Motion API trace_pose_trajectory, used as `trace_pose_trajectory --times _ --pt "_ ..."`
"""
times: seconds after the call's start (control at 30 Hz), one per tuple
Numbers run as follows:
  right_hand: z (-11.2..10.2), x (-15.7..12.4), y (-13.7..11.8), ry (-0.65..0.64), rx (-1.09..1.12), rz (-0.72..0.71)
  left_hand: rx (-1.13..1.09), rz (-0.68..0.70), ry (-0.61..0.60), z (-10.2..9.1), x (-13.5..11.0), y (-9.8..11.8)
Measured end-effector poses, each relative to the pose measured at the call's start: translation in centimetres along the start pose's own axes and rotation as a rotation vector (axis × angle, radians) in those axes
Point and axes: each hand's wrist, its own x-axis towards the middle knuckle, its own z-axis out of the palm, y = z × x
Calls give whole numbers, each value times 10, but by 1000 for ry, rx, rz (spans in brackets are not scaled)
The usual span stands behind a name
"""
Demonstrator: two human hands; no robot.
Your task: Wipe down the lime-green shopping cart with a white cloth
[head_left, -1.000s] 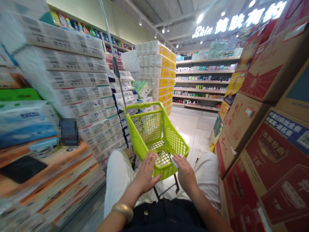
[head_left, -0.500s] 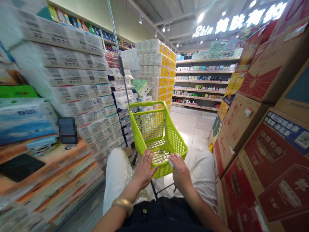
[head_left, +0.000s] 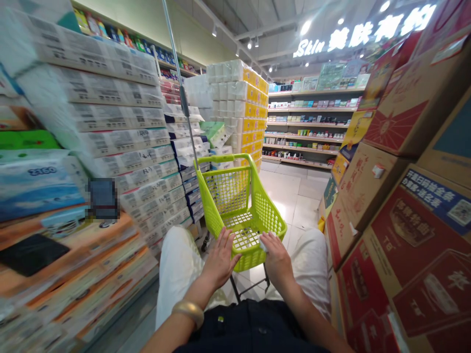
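Observation:
A lime-green shopping cart (head_left: pixel 270 211) with a perforated plastic basket stands between my knees. My left hand (head_left: pixel 220 256) lies on the near left part of its rim, fingers stretched out and nothing in the grasp. On the near right rim, my right hand (head_left: pixel 278 259) presses a small crumpled white tissue (head_left: pixel 263 243) under its fingers. Most of the tissue is hidden by that hand. A thin metal pole (head_left: pixel 185 100) rises from the cart's far left corner. The basket's grid floor (head_left: pixel 243 233) shows through between my hands.
Tall stacks of wrapped paper packs (head_left: pixel 121 117) rise on the left, with a dark flat phone-like thing (head_left: pixel 33 254) on an orange pack. Red and brown cartons (head_left: pixel 412 245) line the right side. Tiled floor (head_left: pixel 283 189) leads to stocked shelves (head_left: pixel 305 125) behind.
My right hand has slid slightly to the right along the rim with the tissue. The left hand and the cart are almost unchanged.

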Motion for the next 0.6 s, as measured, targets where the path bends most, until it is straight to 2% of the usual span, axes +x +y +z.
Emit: trace_pose_trajectory --times 0.1,0.17,0.3,0.4,0.53,0.6 --pt "5 -3 -21 -103 57 -120 -2 -3 -3 0 0 1" --pt "6 -4 -23 -118 75 -136 -8 4 -1 -1 0 1" --pt "1 0 0 11 8 -6 -8 9 11 0 -1 1" --pt "0 0 2 48 -15 7 -2 10 21 0 0 2" --pt "4 -5 -21 -77 70 -142 1 8 21 -1 -1 3" --pt "3 -6 -23 -100 84 -137 -1 7 20 -3 -2 3"
